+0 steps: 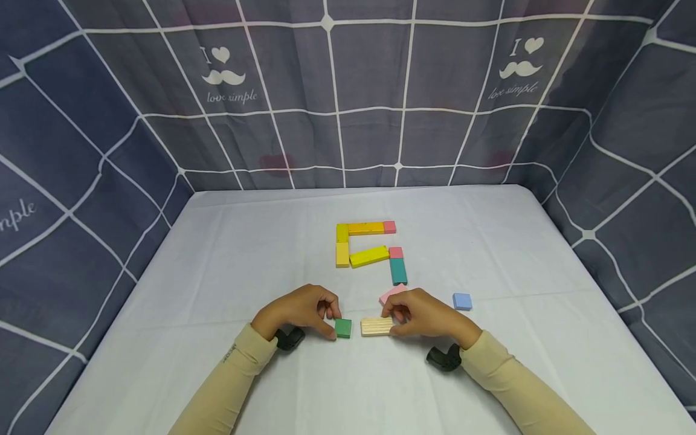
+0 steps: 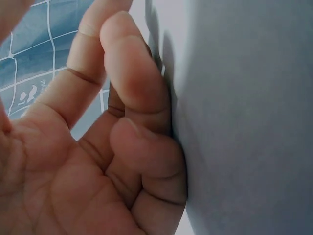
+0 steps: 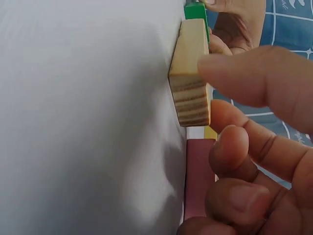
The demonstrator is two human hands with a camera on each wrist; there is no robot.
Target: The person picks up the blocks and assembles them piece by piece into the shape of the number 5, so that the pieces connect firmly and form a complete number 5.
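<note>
My left hand (image 1: 310, 307) pinches a small green block (image 1: 343, 328) at its left end, thumb on the near side and index finger on the far side. The left wrist view shows the other fingers (image 2: 146, 156) curled against the white cloth, with the block out of sight. To the right, a plain wooden block (image 1: 375, 327) with striped grain lies between thumb and index finger of my right hand (image 1: 426, 313). In the right wrist view that wooden block (image 3: 190, 54) is in line with the green block (image 3: 196, 14). A pink block (image 3: 199, 171) sits beside the right fingers, partly covered in the head view.
Beyond the hands, yellow blocks (image 1: 342, 255), an orange block (image 1: 366, 228), small pink blocks (image 1: 396, 252) and a teal block (image 1: 399, 272) form a bent line. A blue block (image 1: 462, 301) lies alone at right. Dark checked cloth (image 1: 370, 72) surrounds the white table (image 1: 261, 241).
</note>
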